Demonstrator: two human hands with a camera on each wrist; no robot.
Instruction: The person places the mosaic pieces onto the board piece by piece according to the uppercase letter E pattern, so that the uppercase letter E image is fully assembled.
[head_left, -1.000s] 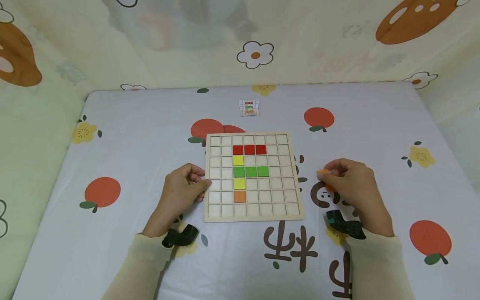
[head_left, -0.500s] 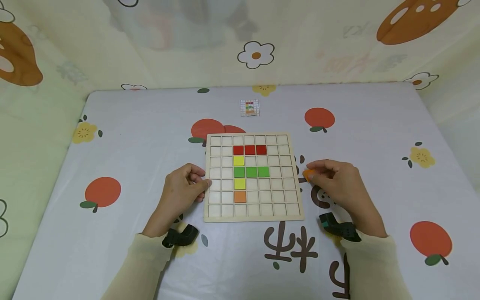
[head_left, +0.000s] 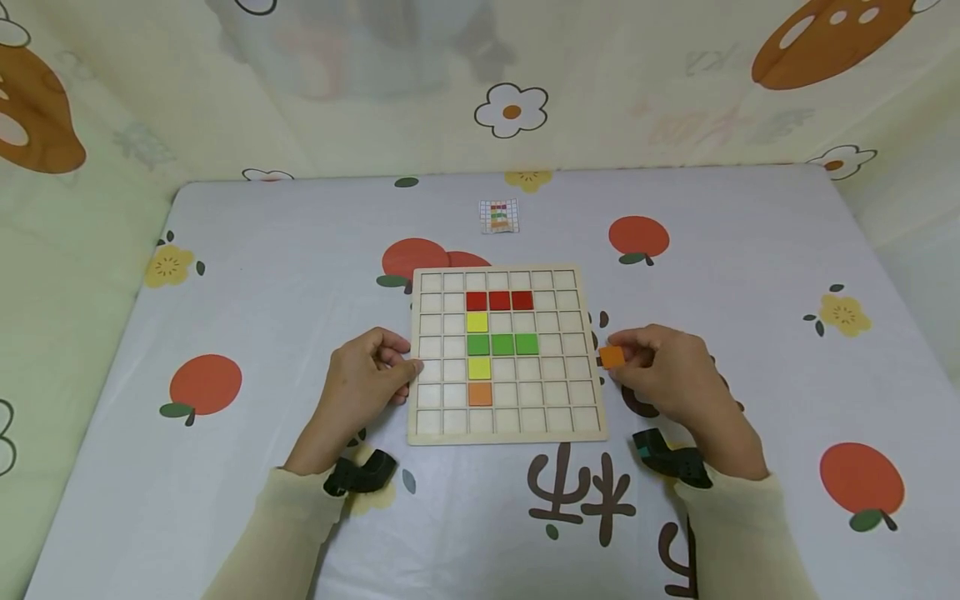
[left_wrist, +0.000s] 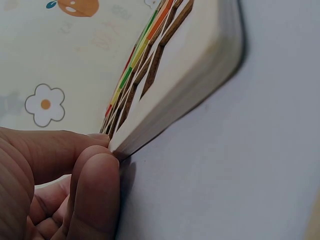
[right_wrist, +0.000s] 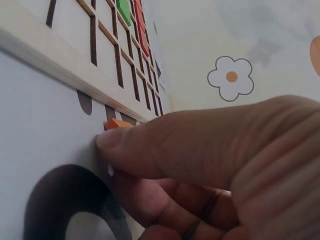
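A light wooden grid board (head_left: 555, 417) lies in the middle of the table. My left hand (head_left: 369, 371) pinches its left edge, thumb on the rim and the other fingers curled beside it. Just off the board's right edge, my right hand (head_left: 670, 371) pinches an orange square tile (head_left: 612, 357) between thumb and fingers. In the right wrist view the thumb covers most of that tile. Set into the grid are three red tiles (head_left: 498, 301), a yellow tile (head_left: 477, 322), three green tiles (head_left: 502, 344), another yellow tile (head_left: 479, 367) and an orange tile (head_left: 480, 394).
Behind the board lies a small pattern card (head_left: 498, 216) with a coloured grid printed on it. A white tablecloth (head_left: 285, 250) with fruit and flower prints covers the table, and a printed curtain (head_left: 390, 125) rises along its back edge. Both wrists wear black straps (head_left: 363, 472).
My right hand has moved left with the orange tile, closer to the board's right edge, and the tile's flat face now shows. My left hand and the board have stayed put.
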